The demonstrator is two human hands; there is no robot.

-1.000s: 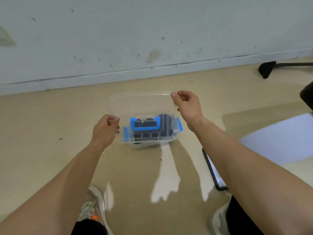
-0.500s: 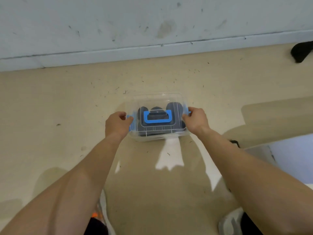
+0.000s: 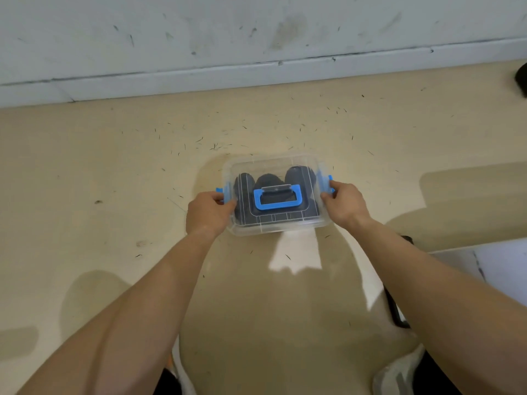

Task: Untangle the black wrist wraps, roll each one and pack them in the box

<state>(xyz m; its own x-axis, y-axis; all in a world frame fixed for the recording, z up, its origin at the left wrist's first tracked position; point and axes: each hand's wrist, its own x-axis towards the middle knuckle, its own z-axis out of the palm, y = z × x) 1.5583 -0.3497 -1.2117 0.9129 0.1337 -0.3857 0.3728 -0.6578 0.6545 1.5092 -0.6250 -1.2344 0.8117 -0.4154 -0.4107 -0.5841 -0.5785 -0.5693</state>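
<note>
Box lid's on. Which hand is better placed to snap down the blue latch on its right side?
Right, probably. The right hand grips the right latch, while the left hand holds the left latch on the far side of the box.

1 head view looks forward and steeply down from above the box [image 3: 273, 228], near it. Floor [image 3: 114, 181] surrounds the box, and a wall [image 3: 256, 29] runs beyond it.

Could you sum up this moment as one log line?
left hand: grips left clip | right hand: grips right clip | lid: on box | wraps: rolled, inside | box: on floor
</note>
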